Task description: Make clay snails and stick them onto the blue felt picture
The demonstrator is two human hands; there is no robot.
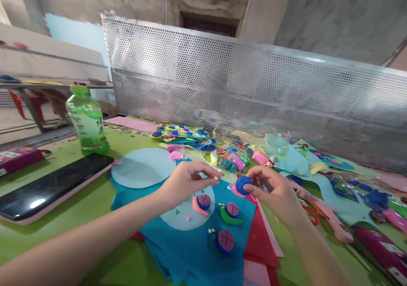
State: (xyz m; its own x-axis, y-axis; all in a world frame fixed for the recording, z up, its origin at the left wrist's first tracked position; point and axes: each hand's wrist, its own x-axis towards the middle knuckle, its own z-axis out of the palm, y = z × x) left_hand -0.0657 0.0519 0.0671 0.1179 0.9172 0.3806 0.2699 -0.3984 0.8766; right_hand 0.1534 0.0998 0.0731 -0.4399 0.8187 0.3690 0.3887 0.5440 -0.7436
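Observation:
My right hand (270,188) is closed with thumb and fingers on a clay snail (244,186) that has a blue shell and a pink body. To its left my left hand (187,178) hovers over the paper, thumb and fingertips drawn together; anything between them is too small to make out. Below lie an orange-bodied snail (200,205) on a pale blue paper circle (171,218), a green-bodied snail (231,214), and a purple-and-blue shell (226,240) with eyes beside it. Under these is blue paper (190,252).
A green bottle (87,120) and a phone (54,188) stand and lie at left. Finished-looking clay pieces (181,133) are piled behind, near bagged clay (235,161). Scissors (310,214) and a pink tool (333,224) lie right. A perforated metal panel (190,74) borders the table.

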